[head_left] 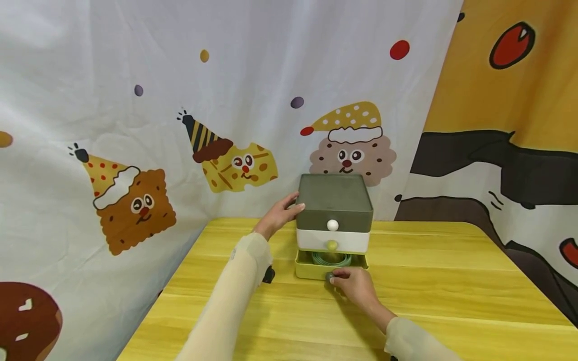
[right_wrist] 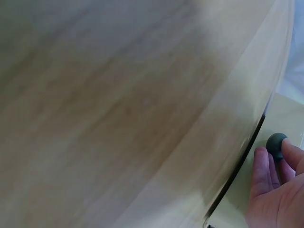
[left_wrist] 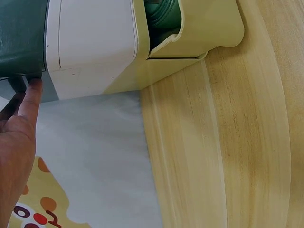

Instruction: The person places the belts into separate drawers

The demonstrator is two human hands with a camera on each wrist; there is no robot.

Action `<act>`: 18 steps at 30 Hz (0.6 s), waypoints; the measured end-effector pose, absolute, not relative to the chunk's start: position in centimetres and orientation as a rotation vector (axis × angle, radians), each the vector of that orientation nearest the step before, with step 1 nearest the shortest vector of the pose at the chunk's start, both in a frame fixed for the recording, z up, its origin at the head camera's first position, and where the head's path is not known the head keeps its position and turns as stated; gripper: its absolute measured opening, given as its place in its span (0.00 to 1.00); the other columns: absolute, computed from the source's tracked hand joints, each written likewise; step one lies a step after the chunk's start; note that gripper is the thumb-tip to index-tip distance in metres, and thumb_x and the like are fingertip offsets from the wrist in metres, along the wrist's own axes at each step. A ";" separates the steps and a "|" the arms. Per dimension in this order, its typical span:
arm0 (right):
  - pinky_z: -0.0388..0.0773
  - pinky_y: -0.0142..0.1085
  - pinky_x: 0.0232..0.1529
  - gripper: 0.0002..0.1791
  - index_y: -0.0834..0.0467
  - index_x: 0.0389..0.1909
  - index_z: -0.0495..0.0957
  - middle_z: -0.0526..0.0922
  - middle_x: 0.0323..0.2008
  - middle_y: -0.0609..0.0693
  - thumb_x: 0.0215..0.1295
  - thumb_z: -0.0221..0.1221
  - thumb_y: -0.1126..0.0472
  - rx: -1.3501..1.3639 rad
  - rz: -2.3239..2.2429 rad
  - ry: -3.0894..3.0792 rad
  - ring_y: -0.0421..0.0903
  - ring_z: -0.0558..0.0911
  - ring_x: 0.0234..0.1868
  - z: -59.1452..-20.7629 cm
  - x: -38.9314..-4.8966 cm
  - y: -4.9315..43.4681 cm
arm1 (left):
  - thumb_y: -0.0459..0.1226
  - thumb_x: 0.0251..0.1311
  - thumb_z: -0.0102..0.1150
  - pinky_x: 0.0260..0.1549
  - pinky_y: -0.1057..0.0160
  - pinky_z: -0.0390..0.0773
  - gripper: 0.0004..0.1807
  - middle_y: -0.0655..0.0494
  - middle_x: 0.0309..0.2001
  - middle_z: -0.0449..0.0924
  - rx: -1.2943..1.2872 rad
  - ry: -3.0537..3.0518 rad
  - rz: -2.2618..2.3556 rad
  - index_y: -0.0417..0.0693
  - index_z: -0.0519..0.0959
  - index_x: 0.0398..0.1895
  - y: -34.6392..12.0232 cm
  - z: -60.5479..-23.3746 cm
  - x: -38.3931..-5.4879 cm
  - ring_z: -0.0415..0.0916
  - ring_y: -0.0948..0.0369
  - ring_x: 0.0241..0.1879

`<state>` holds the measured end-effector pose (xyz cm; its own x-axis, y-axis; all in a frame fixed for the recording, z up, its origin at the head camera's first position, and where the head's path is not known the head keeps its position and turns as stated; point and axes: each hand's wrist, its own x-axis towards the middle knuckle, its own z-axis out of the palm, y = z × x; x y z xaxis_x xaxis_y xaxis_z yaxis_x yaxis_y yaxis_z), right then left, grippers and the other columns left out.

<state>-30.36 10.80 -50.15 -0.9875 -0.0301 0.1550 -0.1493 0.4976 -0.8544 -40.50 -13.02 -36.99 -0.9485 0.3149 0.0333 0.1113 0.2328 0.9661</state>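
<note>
A small three-drawer box (head_left: 334, 202) stands on the yellow wooden table (head_left: 429, 291): dark green top drawer with a white knob (head_left: 332, 225), white middle drawer with a yellow-green knob (head_left: 331, 245), pale yellow bottom drawer (head_left: 308, 271) pulled partly out. A green roll (head_left: 331, 258) lies inside it. My left hand (head_left: 281, 214) rests with straight fingers against the box's left side (left_wrist: 85, 42). My right hand (head_left: 353, 285) pinches the bottom drawer's dark knob (right_wrist: 276, 142).
A cartoon-printed cloth (head_left: 180, 125) hangs behind and to the left of the table; a yellow and black one (head_left: 510, 130) hangs at the right. A small black object (head_left: 269, 274) sits on the table by my left forearm.
</note>
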 end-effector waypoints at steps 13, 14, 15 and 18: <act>0.79 0.32 0.23 0.06 0.62 0.35 0.88 0.87 0.30 0.51 0.56 0.71 0.69 0.098 1.604 -2.605 0.45 0.83 0.27 -50.1 -31.3 10.8 | 0.52 0.69 0.57 0.66 0.53 0.68 0.38 0.52 0.78 0.48 0.411 2.327 1.802 0.62 0.55 0.79 -13.1 -37.2 -40.5 0.55 0.54 0.73; 0.79 0.32 0.23 0.05 0.62 0.35 0.89 0.87 0.30 0.51 0.56 0.71 0.69 0.095 1.606 -2.609 0.45 0.83 0.27 -50.1 -31.3 10.8 | 0.52 0.69 0.57 0.66 0.53 0.68 0.38 0.53 0.78 0.48 0.407 2.329 1.797 0.62 0.55 0.79 -13.1 -37.2 -40.4 0.55 0.54 0.73; 0.79 0.32 0.24 0.06 0.62 0.35 0.89 0.88 0.31 0.51 0.56 0.71 0.68 0.097 1.603 -2.612 0.44 0.83 0.27 -50.1 -31.4 10.8 | 0.52 0.69 0.57 0.66 0.53 0.68 0.38 0.53 0.78 0.47 0.407 2.331 1.794 0.62 0.55 0.79 -13.1 -37.2 -40.4 0.55 0.54 0.73; 0.80 0.33 0.26 0.06 0.62 0.35 0.89 0.88 0.32 0.51 0.56 0.71 0.67 0.103 1.573 -2.624 0.43 0.83 0.29 -50.1 -31.7 10.9 | 0.53 0.69 0.57 0.66 0.53 0.68 0.38 0.54 0.78 0.47 0.403 2.340 1.782 0.63 0.55 0.79 -13.1 -37.2 -40.4 0.55 0.55 0.73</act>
<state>-31.73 10.95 -50.11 -0.9945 -0.0166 0.1035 -0.0991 0.4704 -0.8769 -40.43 -13.15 -37.17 -0.9486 0.3154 0.0261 0.1089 0.2479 0.9626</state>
